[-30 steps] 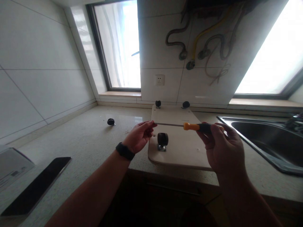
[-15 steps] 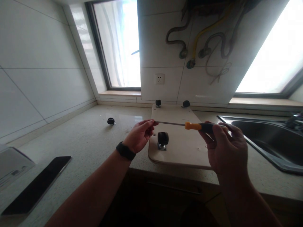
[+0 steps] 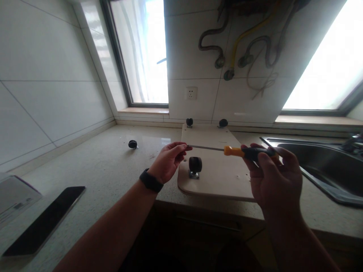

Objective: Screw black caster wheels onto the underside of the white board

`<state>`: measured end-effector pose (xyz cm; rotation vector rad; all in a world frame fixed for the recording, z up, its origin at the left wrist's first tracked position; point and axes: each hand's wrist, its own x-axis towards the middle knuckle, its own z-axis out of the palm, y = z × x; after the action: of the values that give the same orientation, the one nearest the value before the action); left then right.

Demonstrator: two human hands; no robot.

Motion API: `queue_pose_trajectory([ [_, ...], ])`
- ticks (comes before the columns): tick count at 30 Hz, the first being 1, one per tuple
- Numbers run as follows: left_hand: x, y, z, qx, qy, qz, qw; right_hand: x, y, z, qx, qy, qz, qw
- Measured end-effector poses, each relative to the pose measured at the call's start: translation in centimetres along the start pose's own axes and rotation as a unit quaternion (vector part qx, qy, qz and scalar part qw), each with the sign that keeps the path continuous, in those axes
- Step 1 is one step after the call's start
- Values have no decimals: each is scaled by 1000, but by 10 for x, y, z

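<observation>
My right hand (image 3: 273,173) is wrapped round the yellow and black handle of a screwdriver (image 3: 236,151), whose shaft points level to the left. At its tip, my left hand (image 3: 170,158) pinches thumb and fingers together; whatever small thing is between them is too hidden to name. Both hands are above a pale board (image 3: 218,185) with rounded corners lying on the counter. A black caster wheel (image 3: 195,165) stands on the board's near left corner, below the screwdriver. At the far end are two more, a left caster (image 3: 189,122) and a right caster (image 3: 223,123).
A loose caster (image 3: 132,144) lies on the speckled counter (image 3: 113,166) to the left. Nearer me are a dark flat phone-like slab (image 3: 45,223) and a white box (image 3: 17,196). A steel sink (image 3: 320,162) is at the right. Pipes (image 3: 211,47) and a socket (image 3: 191,93) are on the tiled wall.
My right hand has shifted slightly to the right with the screwdriver. My left fingertips have moved a little the same way, still at the tip. The casters and board have not moved.
</observation>
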<state>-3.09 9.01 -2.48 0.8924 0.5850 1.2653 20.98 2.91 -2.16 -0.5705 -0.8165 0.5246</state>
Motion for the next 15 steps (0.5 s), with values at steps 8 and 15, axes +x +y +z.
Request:
queue_pose_trajectory([
  [8,-2,6,-1,56,-49,-3,997,4,2,-4,20,19,28,999],
  [15,2,9,-11,263,25,105,959,14,-6,-11,-5,21,27,999],
])
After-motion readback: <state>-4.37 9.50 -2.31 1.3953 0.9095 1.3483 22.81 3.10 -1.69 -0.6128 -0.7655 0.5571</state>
